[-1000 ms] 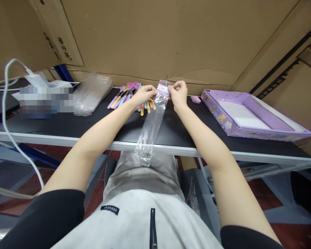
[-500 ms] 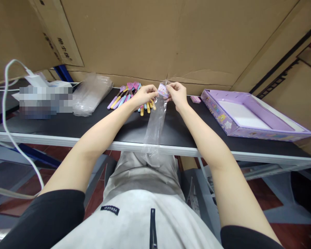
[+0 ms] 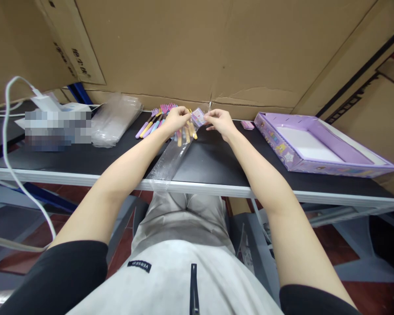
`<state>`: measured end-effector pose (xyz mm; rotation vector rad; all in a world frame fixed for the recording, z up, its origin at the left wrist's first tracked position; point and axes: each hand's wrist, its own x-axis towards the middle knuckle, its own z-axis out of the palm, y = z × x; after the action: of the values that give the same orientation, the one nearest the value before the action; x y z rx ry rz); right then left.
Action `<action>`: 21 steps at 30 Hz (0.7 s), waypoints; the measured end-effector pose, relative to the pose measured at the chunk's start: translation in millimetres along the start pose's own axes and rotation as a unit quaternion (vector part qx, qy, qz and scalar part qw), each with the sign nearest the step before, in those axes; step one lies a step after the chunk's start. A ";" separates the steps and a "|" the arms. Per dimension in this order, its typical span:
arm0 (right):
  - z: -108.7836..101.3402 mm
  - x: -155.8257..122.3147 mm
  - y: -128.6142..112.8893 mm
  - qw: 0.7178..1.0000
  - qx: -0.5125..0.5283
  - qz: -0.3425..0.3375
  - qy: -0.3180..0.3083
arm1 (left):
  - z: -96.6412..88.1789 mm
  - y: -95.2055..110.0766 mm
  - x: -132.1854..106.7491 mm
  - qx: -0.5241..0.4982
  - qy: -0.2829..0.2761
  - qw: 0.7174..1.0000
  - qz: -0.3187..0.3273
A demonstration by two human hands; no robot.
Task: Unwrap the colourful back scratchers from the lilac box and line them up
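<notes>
A black table [image 3: 216,162] with a pale front edge is carrying a heap of pastel-handled forks [image 3: 151,124], a stack of clear sleeves [image 3: 116,118] and a purple box tray [image 3: 315,148], with a small pink piece [image 3: 248,125] just beside it, while a long clear bag [image 3: 170,159] is lying slantwise, reaching the front edge.

To your right, an open purple box [image 3: 315,148] lay on the black table [image 3: 216,162]; to your left sat a heap of clear bags [image 3: 114,118] and a white charger [image 3: 45,102].

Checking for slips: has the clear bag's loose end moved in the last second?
Yes. The clear bag swung left and up: its loose end hung below the table's white edge earlier, and now reaches just to that edge.
</notes>
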<state>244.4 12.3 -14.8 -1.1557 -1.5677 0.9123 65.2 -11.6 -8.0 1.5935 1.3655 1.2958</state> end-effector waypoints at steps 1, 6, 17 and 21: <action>0.6 1.1 1.6 1.000 -0.006 -0.005 0.002 | -0.1 -0.2 0.0 0.004 0.003 1.000 -0.004; 3.5 9.8 10.2 0.996 -0.035 -0.070 0.029 | -0.6 0.3 -1.9 0.005 0.007 1.000 -0.027; 9.0 6.2 6.9 0.994 -0.070 -0.088 0.018 | -2.7 -8.3 0.9 0.070 0.032 0.997 0.022; 14.8 2.0 6.8 0.993 -0.076 -0.086 0.013 | -2.3 -10.8 2.6 0.073 0.046 0.996 0.026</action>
<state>231.6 15.7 -24.6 -1.1117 -1.7092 0.6715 59.6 -6.8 -16.6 1.6944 1.5139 1.3418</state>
